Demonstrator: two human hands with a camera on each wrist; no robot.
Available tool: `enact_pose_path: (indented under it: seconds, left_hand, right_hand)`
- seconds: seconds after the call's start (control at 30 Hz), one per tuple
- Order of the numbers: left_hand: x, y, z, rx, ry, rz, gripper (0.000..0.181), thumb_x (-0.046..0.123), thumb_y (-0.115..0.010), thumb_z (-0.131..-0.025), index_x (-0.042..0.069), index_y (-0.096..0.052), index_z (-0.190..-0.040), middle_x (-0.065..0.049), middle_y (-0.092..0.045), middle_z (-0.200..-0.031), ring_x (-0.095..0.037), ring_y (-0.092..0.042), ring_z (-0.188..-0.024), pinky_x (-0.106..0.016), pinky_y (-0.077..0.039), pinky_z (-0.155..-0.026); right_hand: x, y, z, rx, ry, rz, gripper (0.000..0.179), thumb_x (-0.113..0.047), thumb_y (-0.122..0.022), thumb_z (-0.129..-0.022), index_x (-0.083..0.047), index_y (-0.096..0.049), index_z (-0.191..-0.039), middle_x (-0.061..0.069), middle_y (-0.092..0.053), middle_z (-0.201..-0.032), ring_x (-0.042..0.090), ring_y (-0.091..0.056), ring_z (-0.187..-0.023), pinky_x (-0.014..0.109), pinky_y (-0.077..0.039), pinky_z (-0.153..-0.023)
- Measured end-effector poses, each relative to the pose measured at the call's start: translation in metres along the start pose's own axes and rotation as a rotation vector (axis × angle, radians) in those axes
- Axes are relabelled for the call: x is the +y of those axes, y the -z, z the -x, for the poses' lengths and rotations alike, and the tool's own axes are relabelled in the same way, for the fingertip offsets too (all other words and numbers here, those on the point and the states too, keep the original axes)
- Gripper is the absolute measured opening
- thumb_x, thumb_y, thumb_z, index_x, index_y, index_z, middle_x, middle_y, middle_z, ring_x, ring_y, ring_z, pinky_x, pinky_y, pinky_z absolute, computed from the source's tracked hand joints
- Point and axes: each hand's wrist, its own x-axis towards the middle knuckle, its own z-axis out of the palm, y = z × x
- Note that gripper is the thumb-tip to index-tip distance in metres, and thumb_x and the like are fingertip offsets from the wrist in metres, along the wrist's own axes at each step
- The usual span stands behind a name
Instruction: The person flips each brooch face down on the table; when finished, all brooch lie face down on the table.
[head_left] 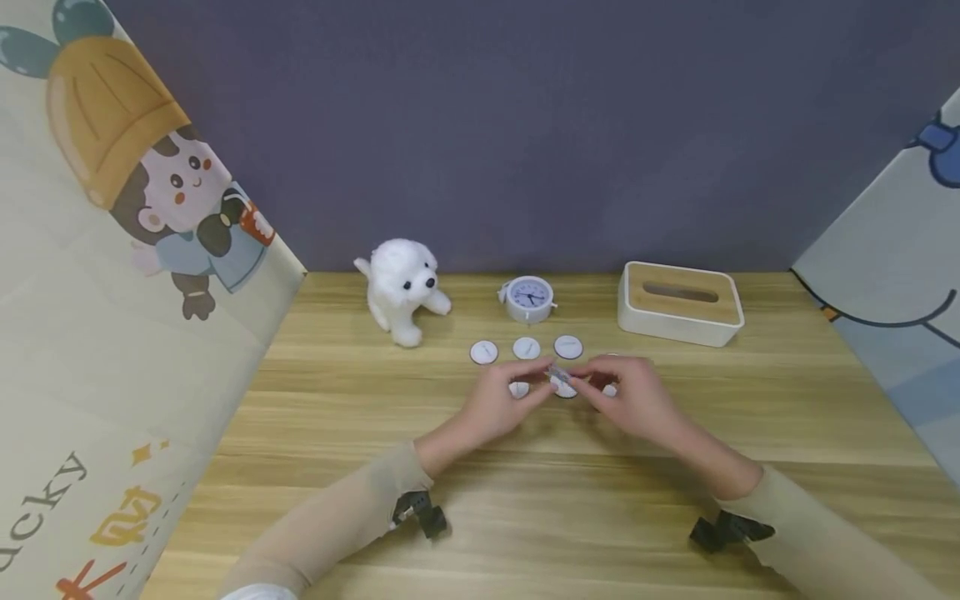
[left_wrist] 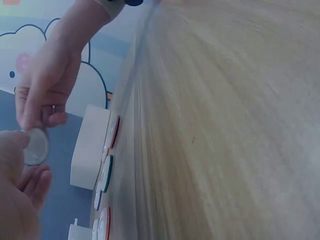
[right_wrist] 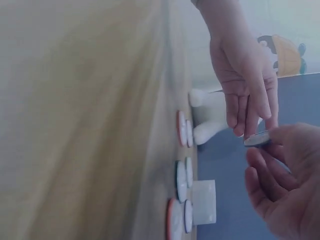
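Note:
A small round disc [head_left: 558,374] is held in the air between both hands, its face whitish with a dark rim in the left wrist view. My left hand [head_left: 497,402] pinches one side of this disc [left_wrist: 36,147] between thumb and fingers. From the opposite side, my right hand [head_left: 632,398] grips the disc [right_wrist: 257,139] with thumb and forefinger. Below and behind the hands, several white discs [head_left: 483,352] with coloured rims lie flat on the wooden table [head_left: 555,517] in rows. The hands partly cover the nearer discs [head_left: 564,387].
Behind the discs stands a white alarm clock [head_left: 529,297]. A white plush dog [head_left: 405,287] sits to its left. On the right is a white tissue box [head_left: 678,312] with a wooden lid. A dark wall panel [head_left: 525,133] closes off the back.

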Motion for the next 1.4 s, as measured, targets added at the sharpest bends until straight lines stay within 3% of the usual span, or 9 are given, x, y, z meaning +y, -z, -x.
enact_pose_path:
  seconds: [0.13, 0.3, 0.43, 0.53, 0.83, 1.07, 1.23, 1.4]
  left_hand:
    - [-0.002, 0.003, -0.002, 0.09, -0.082, -0.034, 0.045, 0.002, -0.087, -0.086, 0.003, -0.075, -0.13, -0.015, -0.082, -0.11, -0.024, -0.081, -0.096, -0.023, -0.063, -0.094]
    - [-0.006, 0.01, -0.006, 0.119, -0.12, -0.07, 0.047, 0.003, -0.089, -0.084, 0.001, -0.075, -0.129, -0.014, -0.082, -0.099, -0.024, -0.078, -0.088, -0.023, -0.065, -0.087]
    - [-0.01, 0.022, -0.008, 0.125, -0.089, -0.091, 0.043, 0.005, -0.088, -0.085, 0.0, -0.076, -0.125, -0.014, -0.082, -0.098, -0.023, -0.079, -0.086, -0.025, -0.065, -0.084]
    - [-0.013, 0.034, -0.006, 0.112, -0.066, -0.106, 0.043, 0.007, -0.089, -0.085, -0.001, -0.076, -0.125, -0.015, -0.082, -0.103, -0.024, -0.079, -0.087, -0.027, -0.066, -0.083]
    - [-0.025, 0.059, 0.01, 0.077, 0.024, -0.118, 0.046, 0.012, -0.091, -0.083, 0.002, -0.076, -0.126, -0.013, -0.081, -0.1, -0.024, -0.077, -0.087, -0.028, -0.066, -0.082]
    - [-0.037, 0.073, 0.021, 0.074, 0.11, -0.13, 0.041, 0.008, -0.092, -0.082, -0.001, -0.078, -0.119, -0.017, -0.081, -0.107, -0.025, -0.079, -0.09, -0.031, -0.067, -0.085]
    - [-0.043, 0.082, 0.03, 0.029, 0.166, -0.186, 0.039, 0.012, -0.094, -0.079, 0.001, -0.079, -0.114, -0.014, -0.081, -0.106, -0.022, -0.077, -0.089, -0.032, -0.067, -0.084]
    - [-0.049, 0.087, 0.034, -0.019, 0.193, -0.259, 0.036, 0.014, -0.095, -0.078, 0.004, -0.08, -0.11, -0.01, -0.081, -0.102, -0.019, -0.075, -0.089, -0.034, -0.066, -0.084]
  right_hand:
    - [-0.005, 0.0, -0.013, 0.063, -0.035, -0.036, 0.008, -0.009, -0.08, -0.095, -0.01, -0.083, -0.102, 0.001, -0.081, -0.085, 0.002, -0.066, -0.065, 0.025, -0.058, -0.055]
    - [-0.009, -0.005, -0.027, 0.079, -0.076, -0.107, 0.016, -0.009, -0.076, -0.098, -0.008, -0.08, -0.113, 0.003, -0.079, -0.082, 0.006, -0.067, -0.062, 0.022, -0.053, -0.051]
    - [-0.013, -0.016, -0.037, 0.056, -0.11, -0.193, 0.018, -0.011, -0.074, -0.1, -0.007, -0.078, -0.116, 0.01, -0.079, -0.083, 0.015, -0.07, -0.064, 0.023, -0.053, -0.051]
    - [-0.018, -0.026, -0.045, 0.037, -0.119, -0.208, 0.017, -0.012, -0.074, -0.1, -0.006, -0.078, -0.116, 0.013, -0.079, -0.086, 0.015, -0.071, -0.066, 0.023, -0.055, -0.054]
    - [-0.026, -0.051, -0.064, -0.036, -0.089, -0.161, 0.015, -0.012, -0.077, -0.098, -0.007, -0.079, -0.112, 0.003, -0.081, -0.086, 0.008, -0.069, -0.07, 0.021, -0.056, -0.061]
    - [-0.026, -0.067, -0.071, -0.222, -0.062, -0.138, 0.029, -0.012, -0.08, -0.094, -0.008, -0.076, -0.122, 0.004, -0.08, -0.099, 0.003, -0.065, -0.07, 0.02, -0.055, -0.06]
    - [-0.028, -0.082, -0.074, -0.277, -0.028, -0.082, 0.031, -0.015, -0.084, -0.09, -0.011, -0.077, -0.121, 0.003, -0.078, -0.104, 0.009, -0.064, -0.074, 0.02, -0.053, -0.063]
    - [-0.03, -0.095, -0.078, -0.299, -0.025, 0.009, 0.026, -0.021, -0.084, -0.091, -0.016, -0.08, -0.116, -0.002, -0.079, -0.106, 0.015, -0.068, -0.083, 0.024, -0.055, -0.075]
